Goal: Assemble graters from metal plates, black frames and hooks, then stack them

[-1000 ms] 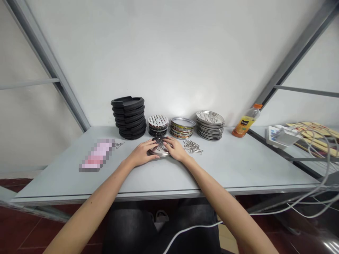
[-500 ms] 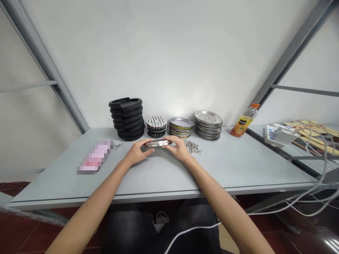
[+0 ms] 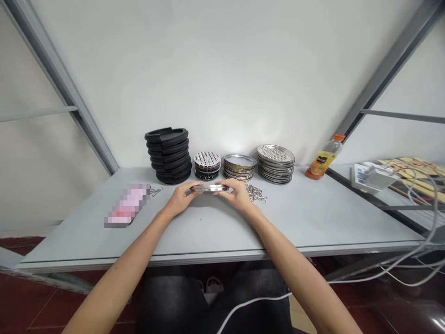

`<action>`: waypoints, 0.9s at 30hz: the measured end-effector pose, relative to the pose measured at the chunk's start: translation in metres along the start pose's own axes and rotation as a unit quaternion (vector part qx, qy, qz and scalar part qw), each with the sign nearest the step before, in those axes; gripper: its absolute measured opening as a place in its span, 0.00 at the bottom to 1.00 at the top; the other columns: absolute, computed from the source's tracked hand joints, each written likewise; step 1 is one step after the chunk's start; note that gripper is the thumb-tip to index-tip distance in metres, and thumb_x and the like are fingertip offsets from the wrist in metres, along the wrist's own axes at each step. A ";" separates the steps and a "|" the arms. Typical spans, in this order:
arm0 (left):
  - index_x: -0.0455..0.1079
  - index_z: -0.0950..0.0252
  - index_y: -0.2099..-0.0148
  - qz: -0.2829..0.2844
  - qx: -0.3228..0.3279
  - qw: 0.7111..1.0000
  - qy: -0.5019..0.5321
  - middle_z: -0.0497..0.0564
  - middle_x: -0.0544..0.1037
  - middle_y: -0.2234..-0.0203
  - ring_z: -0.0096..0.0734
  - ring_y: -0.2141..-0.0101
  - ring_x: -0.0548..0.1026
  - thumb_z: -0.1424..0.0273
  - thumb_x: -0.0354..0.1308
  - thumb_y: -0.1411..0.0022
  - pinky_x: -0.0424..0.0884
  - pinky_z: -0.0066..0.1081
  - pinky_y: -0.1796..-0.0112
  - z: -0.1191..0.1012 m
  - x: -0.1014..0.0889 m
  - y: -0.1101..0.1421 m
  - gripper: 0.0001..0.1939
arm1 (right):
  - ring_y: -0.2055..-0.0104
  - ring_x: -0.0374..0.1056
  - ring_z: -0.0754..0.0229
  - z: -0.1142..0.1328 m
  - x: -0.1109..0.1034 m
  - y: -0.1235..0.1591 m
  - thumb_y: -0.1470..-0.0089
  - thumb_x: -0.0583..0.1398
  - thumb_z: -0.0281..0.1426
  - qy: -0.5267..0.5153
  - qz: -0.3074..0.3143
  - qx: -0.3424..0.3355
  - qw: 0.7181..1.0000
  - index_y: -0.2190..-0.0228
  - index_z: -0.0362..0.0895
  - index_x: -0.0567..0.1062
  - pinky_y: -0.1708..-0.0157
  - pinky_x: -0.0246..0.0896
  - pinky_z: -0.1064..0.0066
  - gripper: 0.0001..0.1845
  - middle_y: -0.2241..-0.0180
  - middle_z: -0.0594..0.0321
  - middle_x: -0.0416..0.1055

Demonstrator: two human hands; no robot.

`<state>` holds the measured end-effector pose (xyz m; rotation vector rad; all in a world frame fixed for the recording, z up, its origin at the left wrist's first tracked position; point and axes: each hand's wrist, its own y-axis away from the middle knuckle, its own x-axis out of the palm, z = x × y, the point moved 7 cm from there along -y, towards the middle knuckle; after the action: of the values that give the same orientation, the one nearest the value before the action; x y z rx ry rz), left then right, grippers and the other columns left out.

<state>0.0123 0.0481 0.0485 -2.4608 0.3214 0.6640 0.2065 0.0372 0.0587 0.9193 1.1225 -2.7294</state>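
A round metal disc (image 3: 209, 188) is held level a little above the grey table (image 3: 313, 218), seen edge-on. My left hand (image 3: 180, 200) pinches its left rim and my right hand (image 3: 237, 196) pinches its right rim. Just behind them stand a stack of black rings (image 3: 169, 155), a small stack of perforated discs (image 3: 207, 164), a stack of coloured-edge lids (image 3: 239, 167) and a stack of perforated metal plates (image 3: 276, 163). A pile of small metal clips (image 3: 256, 192) lies right of my right hand.
A blurred pink object (image 3: 127, 204) lies on the table at the left with a clip beside it. An orange juice bottle (image 3: 323, 159) stands at the back right. A power strip (image 3: 367, 177) and white cables (image 3: 410, 260) sit on the right. Grey frame bars rise on both sides.
A second ago the disc lay flat on the table under both hands. Both hands have since lifted it by its rim and hold it level above the surface.
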 end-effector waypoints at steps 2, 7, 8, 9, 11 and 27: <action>0.72 0.65 0.49 0.004 -0.002 1.000 0.017 0.56 0.78 0.55 0.40 0.56 0.74 0.59 0.59 0.41 0.69 0.39 0.51 0.002 0.001 0.000 0.21 | 0.61 0.71 0.55 0.001 -0.002 0.000 0.52 0.66 0.42 -0.021 -0.014 0.009 1.000 0.60 0.47 0.79 0.57 0.64 0.64 0.18 0.62 0.58 0.78; 0.71 0.67 0.51 -0.017 -0.006 0.999 0.051 0.53 0.78 0.61 0.37 0.60 0.74 0.58 0.57 0.40 0.70 0.36 0.55 0.007 0.000 -0.002 0.20 | 0.52 0.70 0.54 0.005 -0.013 -0.003 0.52 0.65 0.40 -0.078 -0.069 0.013 0.994 0.54 0.46 0.76 0.48 0.61 0.62 0.23 0.54 0.57 0.75; 0.72 0.67 0.53 -0.021 -0.005 0.998 0.052 0.52 0.77 0.63 0.36 0.61 0.74 0.58 0.57 0.39 0.71 0.35 0.57 0.008 0.000 -0.002 0.19 | 0.51 0.69 0.53 0.005 -0.014 -0.004 0.51 0.64 0.39 -0.091 -0.068 0.017 0.993 0.54 0.46 0.76 0.47 0.60 0.61 0.21 0.54 0.57 0.75; 0.72 0.67 0.54 -0.022 -0.004 0.998 0.052 0.52 0.76 0.65 0.35 0.63 0.73 0.58 0.56 0.39 0.71 0.34 0.58 0.007 0.000 -0.003 0.19 | 0.51 0.70 0.53 0.004 -0.015 -0.004 0.51 0.64 0.39 -0.104 -0.065 0.025 0.992 0.55 0.45 0.77 0.46 0.60 0.60 0.20 0.54 0.57 0.76; 0.71 0.67 0.56 -0.016 -0.006 0.998 0.053 0.51 0.75 0.67 0.34 0.64 0.73 0.56 0.55 0.39 0.71 0.33 0.60 0.007 0.001 -0.003 0.19 | 0.52 0.71 0.52 0.001 -0.014 -0.005 0.52 0.65 0.39 -0.131 -0.061 0.049 0.988 0.58 0.44 0.78 0.47 0.61 0.60 0.19 0.56 0.58 0.77; 0.73 0.68 0.52 -0.079 -0.010 0.989 0.124 0.56 0.78 0.59 0.38 0.58 0.75 0.59 0.64 0.46 0.70 0.36 0.54 0.008 -0.004 -0.004 0.23 | 0.60 0.73 0.53 0.003 -0.013 -0.005 0.55 0.67 0.39 -0.172 -0.073 0.060 0.981 0.63 0.42 0.79 0.56 0.65 0.63 0.17 0.63 0.58 0.78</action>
<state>0.0076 0.0568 0.0464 -2.5583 0.2121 0.2977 0.2145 0.0369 0.0704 0.3589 1.0041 -2.9443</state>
